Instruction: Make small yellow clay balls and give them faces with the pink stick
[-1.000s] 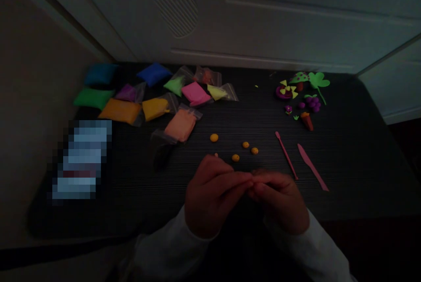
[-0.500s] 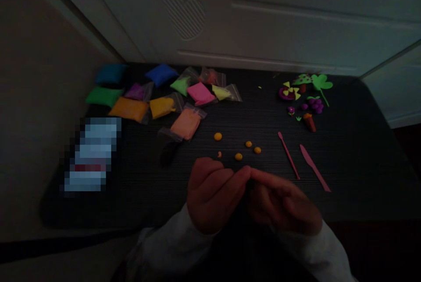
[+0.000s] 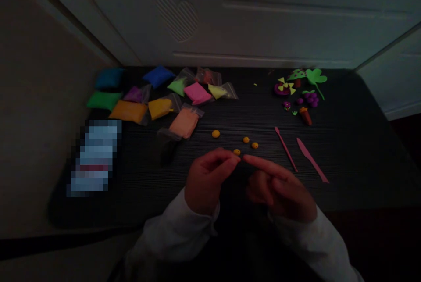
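Observation:
My left hand [image 3: 210, 176] is closed in a pinch, thumb and forefinger together; anything between the tips is too small to make out. Facing it, my right hand [image 3: 283, 190] has its forefinger stretched toward that pinch, a small gap between them, with the other fingers loosely curled. Just beyond the left fingertips lies a small dark-specked yellow clay ball [image 3: 237, 152], partly covered by the hand. Two similar specked balls, one of them a yellow clay ball [image 3: 255, 145], rest farther back. A plainer yellow clay piece [image 3: 215, 133] sits to the left.
On the dark table [image 3: 138, 198], bags of coloured clay, including a peach clay bag [image 3: 184, 123], fill the back left. A blurred-out phone-like object [image 3: 95, 155] lies left. Right are a pink stick tool [image 3: 286, 149], a pink plastic knife [image 3: 312, 159] and clay figures like purple grapes [image 3: 311, 99].
My fingertips have moved slightly apart, and the left hand has turned to show its thumb-and-forefinger pinch. A tiny peach bit seen earlier beyond the left hand is no longer visible. The view has shifted slightly.

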Demonstrator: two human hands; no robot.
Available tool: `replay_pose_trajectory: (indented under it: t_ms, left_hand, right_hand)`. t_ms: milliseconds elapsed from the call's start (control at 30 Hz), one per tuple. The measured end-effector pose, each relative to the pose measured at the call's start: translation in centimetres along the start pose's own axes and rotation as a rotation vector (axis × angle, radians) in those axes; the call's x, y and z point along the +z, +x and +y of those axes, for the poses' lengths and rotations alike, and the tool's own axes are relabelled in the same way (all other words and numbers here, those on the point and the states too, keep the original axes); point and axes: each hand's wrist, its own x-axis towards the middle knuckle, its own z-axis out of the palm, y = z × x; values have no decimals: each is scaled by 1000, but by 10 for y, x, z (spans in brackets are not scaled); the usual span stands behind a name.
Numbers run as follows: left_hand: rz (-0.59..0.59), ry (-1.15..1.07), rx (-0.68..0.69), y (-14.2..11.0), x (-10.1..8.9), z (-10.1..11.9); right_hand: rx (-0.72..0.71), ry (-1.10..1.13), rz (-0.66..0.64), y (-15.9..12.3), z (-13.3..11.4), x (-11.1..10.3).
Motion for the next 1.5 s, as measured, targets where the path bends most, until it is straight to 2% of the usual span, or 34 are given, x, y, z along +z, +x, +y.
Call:
replay_pose_trajectory:
  t_ms: [100, 233, 333, 533, 700, 833, 1233, 1333, 1500]
  left_hand:
    - [-25, -302, -178, 2, 5, 4]
    - [-42, -487, -273, 3, 7, 8]
    - [-55, -536, -309, 3, 5, 8]
    - [-26, -501, -360, 2, 1, 5]
    - [-46, -480, -394, 3, 2, 1]
    - [-67, -457, -411, 3, 2, 1]
    - [-56, -310, -340, 1, 1, 0]
    - [-120, -359, -370, 1, 0, 2]
    - [-295, -512, -441, 0, -5, 5]
  right_hand:
    - [-114, -186, 95, -1, -1, 2]
    - [-396, -860, 270, 4, -13, 13]
    - [-620, -1192, 251, 15, -20, 21]
    - [-766, -1470, 179, 27, -15, 20]
    - [-833, -1581, 274, 24, -13, 13]
    - [-823, -1624, 272, 24, -15, 13]
    - [-838, -1644, 289, 27, -14, 11]
    - [-844, -1671, 296, 27, -13, 9]
    - [-867, -1665, 305, 26, -13, 6]
